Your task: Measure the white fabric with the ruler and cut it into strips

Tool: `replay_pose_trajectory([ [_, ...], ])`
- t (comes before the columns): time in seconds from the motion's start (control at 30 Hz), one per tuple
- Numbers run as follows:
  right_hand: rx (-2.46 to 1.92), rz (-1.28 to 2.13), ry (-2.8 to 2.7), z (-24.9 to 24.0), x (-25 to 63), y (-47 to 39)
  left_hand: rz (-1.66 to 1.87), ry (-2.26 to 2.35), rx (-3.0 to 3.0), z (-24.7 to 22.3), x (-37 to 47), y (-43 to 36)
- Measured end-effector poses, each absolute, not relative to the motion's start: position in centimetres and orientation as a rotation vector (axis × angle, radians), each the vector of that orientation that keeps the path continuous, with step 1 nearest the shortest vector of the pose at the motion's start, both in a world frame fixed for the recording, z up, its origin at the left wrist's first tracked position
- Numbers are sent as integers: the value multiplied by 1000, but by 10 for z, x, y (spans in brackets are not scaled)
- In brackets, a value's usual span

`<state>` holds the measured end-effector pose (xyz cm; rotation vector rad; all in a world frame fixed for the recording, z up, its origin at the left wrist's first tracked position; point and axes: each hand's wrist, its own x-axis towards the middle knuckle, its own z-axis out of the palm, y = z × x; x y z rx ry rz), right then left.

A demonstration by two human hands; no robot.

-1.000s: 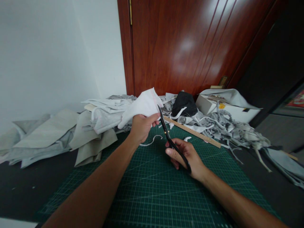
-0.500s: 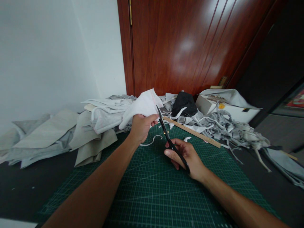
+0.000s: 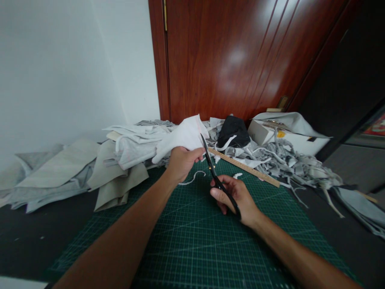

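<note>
Above the green cutting mat [image 3: 192, 233], my left hand [image 3: 183, 162] pinches a piece of white cloth [image 3: 183, 134] by its lower right edge. The cloth stands up and drapes to the left. My right hand [image 3: 233, 196] is closed around the handles of black scissors [image 3: 216, 176]. Their blades point up and away, with the tips at the right edge of the cloth, close by my left fingertips. Beneath the hands, a thin white strip [image 3: 194, 178] curls on the mat, and a small white scrap [image 3: 237, 176] lies just past my right hand.
Folded white and grey cloth [image 3: 135, 148] is stacked at the left, beside beige pieces [image 3: 120, 182]. A wooden ruler [image 3: 246, 166] lies slanted across the mat's far side. Behind it are a black cloth bundle [image 3: 233, 130], tangled grey strips [image 3: 288, 158] and a white box [image 3: 300, 140].
My left hand and the white cloth have shifted slightly right and down. The scissors have moved a little to the right too, their tips still at the cloth's edge.
</note>
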<state>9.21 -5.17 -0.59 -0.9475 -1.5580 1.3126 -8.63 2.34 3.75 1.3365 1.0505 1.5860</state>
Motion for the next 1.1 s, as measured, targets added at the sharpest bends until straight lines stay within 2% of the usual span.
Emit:
replay_pose_trajectory([
  [1.1, -959, 1232, -1544, -9, 89, -50, 1449, 1117, 1409, 31, -82, 22],
])
